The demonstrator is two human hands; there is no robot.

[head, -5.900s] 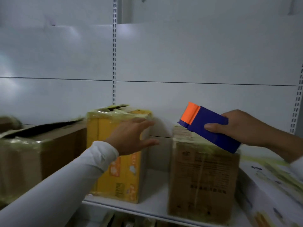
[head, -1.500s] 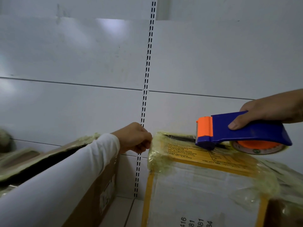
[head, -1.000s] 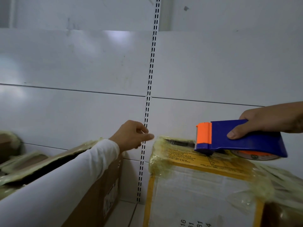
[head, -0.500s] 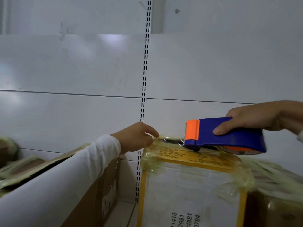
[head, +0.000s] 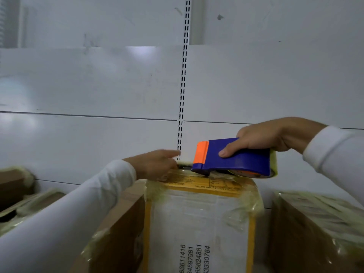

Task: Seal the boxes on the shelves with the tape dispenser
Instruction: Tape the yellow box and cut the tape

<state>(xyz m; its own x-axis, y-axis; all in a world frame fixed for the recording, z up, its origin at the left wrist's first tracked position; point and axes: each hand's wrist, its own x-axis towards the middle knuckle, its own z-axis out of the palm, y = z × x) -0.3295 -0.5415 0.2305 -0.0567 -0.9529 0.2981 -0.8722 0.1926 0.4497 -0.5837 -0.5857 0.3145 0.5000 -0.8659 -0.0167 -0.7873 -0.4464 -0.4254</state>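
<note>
- hidden or cut off: the lower edge crops the yellow box [head: 199, 223] through its printed digits; the shelf under it is out of sight. the brown box on the left [head: 118, 229] is partly behind my left sleeve [head: 65, 213]; the brown box on the right [head: 315, 229] runs off the right edge.
- blur: my left hand [head: 155, 166] is smeared, so i cannot tell whether its fingers are pressing or pinching; one finger points toward the back wall and the hand rests at the far left corner of the yellow box's top. left grip: cannot tell.
- the tape roll [head: 254, 173] is mostly covered by the dispenser body; only an orange rim and a yellowish edge show beneath and at the rear.
- right grip: my right hand [head: 264, 138] is clamped on the tape dispenser [head: 232, 160], fingers over the top, thumb on the near blue side.
- location: the dispenser sits on the far part of the yellow box's top, its front lower edge touching the box.
- orientation: long axis runs left-right across the top, roughly level; orange end [head: 201, 152] points left toward my left hand, just beside it; rear end points right toward my wrist.
- the yellow box carries wrinkled clear tape over its upper corners and front.
- behind: white back panel with a slotted upright [head: 183, 91].
</note>
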